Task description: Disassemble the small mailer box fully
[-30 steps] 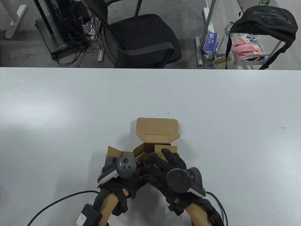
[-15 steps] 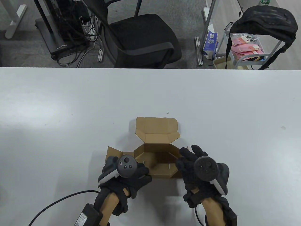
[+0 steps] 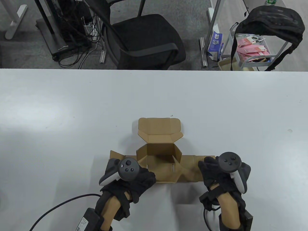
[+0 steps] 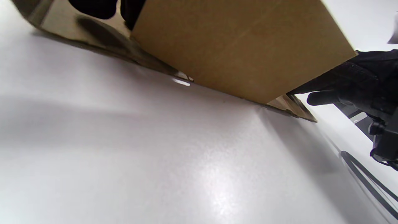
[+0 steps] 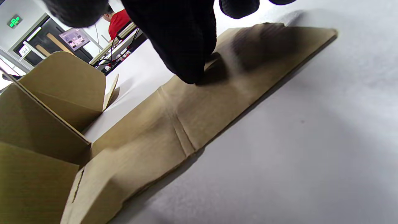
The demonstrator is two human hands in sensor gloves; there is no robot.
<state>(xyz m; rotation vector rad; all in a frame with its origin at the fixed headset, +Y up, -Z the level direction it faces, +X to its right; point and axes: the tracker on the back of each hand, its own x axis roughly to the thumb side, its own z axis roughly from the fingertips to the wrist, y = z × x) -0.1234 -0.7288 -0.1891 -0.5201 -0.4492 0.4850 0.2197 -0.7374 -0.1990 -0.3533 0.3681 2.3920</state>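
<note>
The small brown mailer box (image 3: 163,168) lies partly unfolded near the table's front edge. Its lid (image 3: 158,126) stands open at the back and the back wall (image 3: 160,150) is upright. My left hand (image 3: 136,178) rests on the box's left flap (image 3: 114,155) and front left corner; its fingers are hidden under the tracker. My right hand (image 3: 211,168) presses with its fingers (image 5: 186,40) on the right side panel (image 3: 190,166), which lies flat on the table (image 5: 192,105). The left wrist view shows a raised cardboard panel (image 4: 242,46).
A black cable (image 3: 60,204) and a power brick (image 3: 87,220) lie at the front left. A black chair (image 3: 144,41) and a cart (image 3: 255,50) stand beyond the table's far edge. The white table (image 3: 72,108) spreads out on all sides of the box.
My right hand has swung from inside the box out to the right, and the right side panel has gone from folded in to flat on the table. My left hand has stayed in place.
</note>
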